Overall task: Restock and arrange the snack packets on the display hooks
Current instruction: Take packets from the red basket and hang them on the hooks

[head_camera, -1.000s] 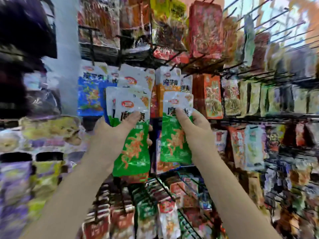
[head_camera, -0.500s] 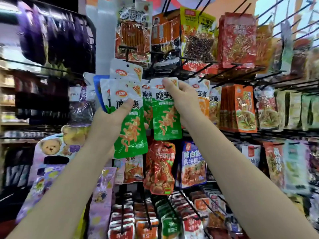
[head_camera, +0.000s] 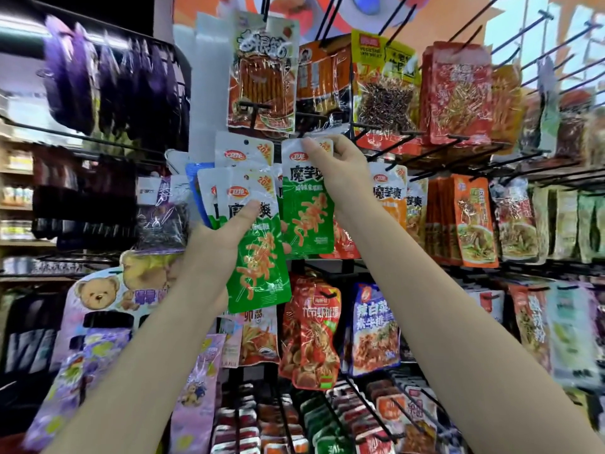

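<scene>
Two hands, apparently gripping green packets (head_camera: 306,211).

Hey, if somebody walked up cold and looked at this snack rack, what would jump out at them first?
Centre frame, two bare arms reach up: the right hand pinches the white top of a green-and-white snack packet just under the black wire display hooks. Lower left of it, the left hand holds a fanned bunch of matching green packets. At the left edge, a teddy-bear packet stands out.
</scene>
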A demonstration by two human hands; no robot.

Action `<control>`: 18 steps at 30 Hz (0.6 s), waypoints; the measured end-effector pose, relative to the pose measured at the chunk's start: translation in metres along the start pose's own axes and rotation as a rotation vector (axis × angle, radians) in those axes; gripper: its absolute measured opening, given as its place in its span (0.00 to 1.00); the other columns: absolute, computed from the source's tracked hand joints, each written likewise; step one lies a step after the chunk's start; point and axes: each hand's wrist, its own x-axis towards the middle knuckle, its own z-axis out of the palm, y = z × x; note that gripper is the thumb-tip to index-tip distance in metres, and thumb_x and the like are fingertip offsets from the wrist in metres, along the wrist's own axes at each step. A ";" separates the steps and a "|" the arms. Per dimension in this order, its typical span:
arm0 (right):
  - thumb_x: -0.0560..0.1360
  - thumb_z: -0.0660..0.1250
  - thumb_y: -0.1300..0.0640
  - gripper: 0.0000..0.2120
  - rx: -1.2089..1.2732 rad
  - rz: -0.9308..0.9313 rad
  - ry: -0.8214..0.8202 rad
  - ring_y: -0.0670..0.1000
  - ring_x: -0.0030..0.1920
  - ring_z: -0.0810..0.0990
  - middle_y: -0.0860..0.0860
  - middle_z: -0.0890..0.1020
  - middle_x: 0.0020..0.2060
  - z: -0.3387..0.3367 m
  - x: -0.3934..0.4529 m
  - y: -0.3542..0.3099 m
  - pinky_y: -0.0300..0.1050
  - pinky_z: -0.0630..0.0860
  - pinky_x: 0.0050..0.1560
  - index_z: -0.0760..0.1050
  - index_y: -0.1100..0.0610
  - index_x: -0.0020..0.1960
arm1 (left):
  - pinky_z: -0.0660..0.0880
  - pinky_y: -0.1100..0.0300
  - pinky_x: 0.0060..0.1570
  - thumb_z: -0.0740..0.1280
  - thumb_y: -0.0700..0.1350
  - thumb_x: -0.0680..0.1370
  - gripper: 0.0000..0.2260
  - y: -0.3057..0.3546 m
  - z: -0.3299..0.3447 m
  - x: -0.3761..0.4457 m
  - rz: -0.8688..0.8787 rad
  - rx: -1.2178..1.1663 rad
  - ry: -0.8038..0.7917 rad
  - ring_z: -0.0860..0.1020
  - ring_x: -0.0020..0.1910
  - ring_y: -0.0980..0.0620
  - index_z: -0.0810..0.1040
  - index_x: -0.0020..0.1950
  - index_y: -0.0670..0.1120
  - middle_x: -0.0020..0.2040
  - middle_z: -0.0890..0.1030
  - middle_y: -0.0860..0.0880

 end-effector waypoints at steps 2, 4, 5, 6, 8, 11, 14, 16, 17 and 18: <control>0.78 0.71 0.53 0.08 -0.020 -0.003 0.017 0.45 0.39 0.75 0.48 0.77 0.40 0.001 0.002 -0.001 0.27 0.70 0.34 0.74 0.55 0.48 | 0.69 0.27 0.64 0.81 0.71 0.55 0.48 0.001 0.003 -0.001 0.014 -0.005 -0.012 0.77 0.65 0.34 0.76 0.69 0.51 0.65 0.81 0.46; 0.78 0.72 0.52 0.09 -0.028 0.015 0.010 0.45 0.40 0.75 0.49 0.77 0.41 0.001 0.003 0.001 0.28 0.71 0.35 0.74 0.56 0.48 | 0.70 0.28 0.64 0.81 0.70 0.57 0.43 0.002 0.006 -0.004 0.048 -0.007 -0.022 0.79 0.64 0.35 0.77 0.68 0.54 0.63 0.83 0.47; 0.78 0.72 0.50 0.10 -0.029 0.038 -0.009 0.46 0.40 0.76 0.50 0.77 0.41 0.002 0.005 0.004 0.32 0.72 0.38 0.74 0.55 0.45 | 0.70 0.29 0.64 0.82 0.69 0.57 0.42 0.002 0.006 -0.004 0.059 -0.009 -0.030 0.79 0.63 0.35 0.78 0.67 0.54 0.62 0.83 0.47; 0.78 0.71 0.49 0.12 -0.028 0.072 -0.024 0.46 0.41 0.76 0.49 0.78 0.41 0.002 0.004 0.004 0.36 0.72 0.40 0.74 0.54 0.42 | 0.71 0.30 0.64 0.82 0.69 0.58 0.41 0.002 0.006 -0.005 0.063 -0.018 -0.039 0.80 0.63 0.36 0.79 0.66 0.54 0.61 0.84 0.47; 0.80 0.68 0.48 0.11 -0.015 0.142 -0.049 0.42 0.42 0.76 0.45 0.79 0.42 0.004 0.003 0.002 0.37 0.71 0.41 0.75 0.48 0.40 | 0.72 0.31 0.64 0.81 0.66 0.59 0.37 0.001 0.006 -0.007 0.065 -0.042 -0.042 0.81 0.62 0.37 0.80 0.65 0.54 0.60 0.85 0.47; 0.80 0.67 0.48 0.14 -0.015 0.156 -0.038 0.45 0.43 0.75 0.48 0.78 0.42 0.007 0.004 0.001 0.44 0.71 0.45 0.72 0.51 0.38 | 0.72 0.32 0.64 0.81 0.64 0.60 0.34 0.001 0.006 -0.009 0.077 -0.055 -0.030 0.81 0.61 0.38 0.80 0.64 0.56 0.59 0.85 0.48; 0.77 0.70 0.46 0.18 -0.038 0.111 -0.031 0.52 0.41 0.73 0.55 0.73 0.41 0.016 0.003 -0.003 0.48 0.68 0.44 0.68 0.56 0.38 | 0.72 0.32 0.64 0.81 0.64 0.60 0.35 0.001 0.006 -0.011 0.080 -0.066 -0.046 0.81 0.61 0.36 0.80 0.65 0.55 0.59 0.85 0.46; 0.79 0.70 0.51 0.15 -0.063 0.071 -0.031 0.51 0.41 0.71 0.54 0.72 0.40 0.020 0.002 -0.004 0.46 0.68 0.44 0.70 0.57 0.39 | 0.73 0.31 0.63 0.82 0.65 0.59 0.40 0.000 0.005 -0.011 0.082 -0.074 -0.054 0.81 0.61 0.35 0.77 0.68 0.53 0.60 0.84 0.44; 0.80 0.69 0.53 0.14 -0.058 0.055 -0.034 0.50 0.41 0.71 0.53 0.71 0.39 0.020 0.002 -0.002 0.45 0.68 0.44 0.71 0.56 0.39 | 0.74 0.31 0.62 0.82 0.65 0.59 0.41 0.000 0.004 -0.011 0.084 -0.080 -0.053 0.81 0.60 0.34 0.77 0.69 0.53 0.61 0.84 0.44; 0.80 0.69 0.54 0.13 -0.052 0.042 -0.036 0.49 0.41 0.70 0.53 0.71 0.39 0.020 0.001 0.000 0.44 0.68 0.45 0.72 0.56 0.39 | 0.74 0.31 0.62 0.82 0.64 0.60 0.40 0.001 0.002 -0.012 0.085 -0.081 -0.053 0.81 0.60 0.34 0.76 0.69 0.54 0.61 0.84 0.44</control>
